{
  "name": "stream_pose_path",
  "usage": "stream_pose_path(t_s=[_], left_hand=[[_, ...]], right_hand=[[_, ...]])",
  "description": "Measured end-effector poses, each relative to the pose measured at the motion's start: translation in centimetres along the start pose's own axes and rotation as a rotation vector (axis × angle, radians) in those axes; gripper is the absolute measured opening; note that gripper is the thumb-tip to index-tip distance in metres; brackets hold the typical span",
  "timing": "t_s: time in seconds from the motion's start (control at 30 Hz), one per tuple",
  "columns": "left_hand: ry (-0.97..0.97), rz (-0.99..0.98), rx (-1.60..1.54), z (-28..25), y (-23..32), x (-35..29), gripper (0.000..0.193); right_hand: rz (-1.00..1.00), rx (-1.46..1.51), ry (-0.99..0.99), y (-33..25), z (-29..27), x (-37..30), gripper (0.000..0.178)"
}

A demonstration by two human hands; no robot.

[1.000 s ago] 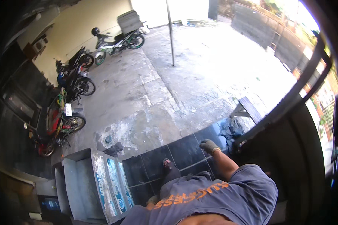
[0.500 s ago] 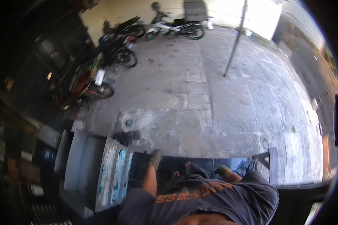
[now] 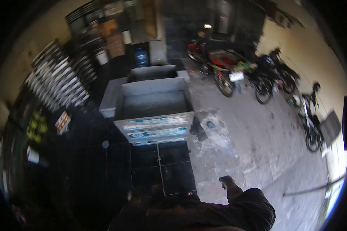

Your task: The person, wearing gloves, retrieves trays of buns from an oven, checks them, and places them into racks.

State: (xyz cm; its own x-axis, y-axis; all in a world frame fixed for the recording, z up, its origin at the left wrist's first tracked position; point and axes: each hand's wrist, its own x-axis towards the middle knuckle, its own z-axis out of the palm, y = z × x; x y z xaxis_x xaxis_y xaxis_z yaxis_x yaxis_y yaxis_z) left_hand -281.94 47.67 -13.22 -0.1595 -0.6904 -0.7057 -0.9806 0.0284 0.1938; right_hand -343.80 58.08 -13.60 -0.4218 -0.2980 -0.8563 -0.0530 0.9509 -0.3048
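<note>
One hand reads for us: our right hand (image 3: 226,181), out over the grey concrete (image 3: 243,144), just beside the edge of the black tiles (image 3: 177,177). Fingers are blurred, so we can't tell whether they're spread or pressed together. Our left hand is lost in the dark lower part; grip there, we can't tell either. Nearest thing is the open-topped metal box (image 3: 156,125), ahead and left of the right hand, well apart from it, standing on the tiles with its blue-and-white front toward us. Behind it we note a second grey box (image 3: 154,70), then a blue bottle (image 3: 141,58). Pale stack (image 3: 58,82) far left; red motorbike (image 3: 223,61) on the concrete, ahead right.
</note>
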Motion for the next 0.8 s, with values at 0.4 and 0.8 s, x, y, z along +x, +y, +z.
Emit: stream_pose_path(t_s=[0.4, 0.8], left_hand=[[0.1, -0.589, -0.645, 18.1, -15.8, -9.4, 0.035], [0.688, -0.86, -1.397, 1.1, -33.1, -14.0, 0.045]], right_hand=[[-1.124, -1.066, -0.268, -28.6, 26.5, 3.9, 0.023], [-1.275, -1.669, -0.688, -43.0, 67.3, -17.6, 0.025]])
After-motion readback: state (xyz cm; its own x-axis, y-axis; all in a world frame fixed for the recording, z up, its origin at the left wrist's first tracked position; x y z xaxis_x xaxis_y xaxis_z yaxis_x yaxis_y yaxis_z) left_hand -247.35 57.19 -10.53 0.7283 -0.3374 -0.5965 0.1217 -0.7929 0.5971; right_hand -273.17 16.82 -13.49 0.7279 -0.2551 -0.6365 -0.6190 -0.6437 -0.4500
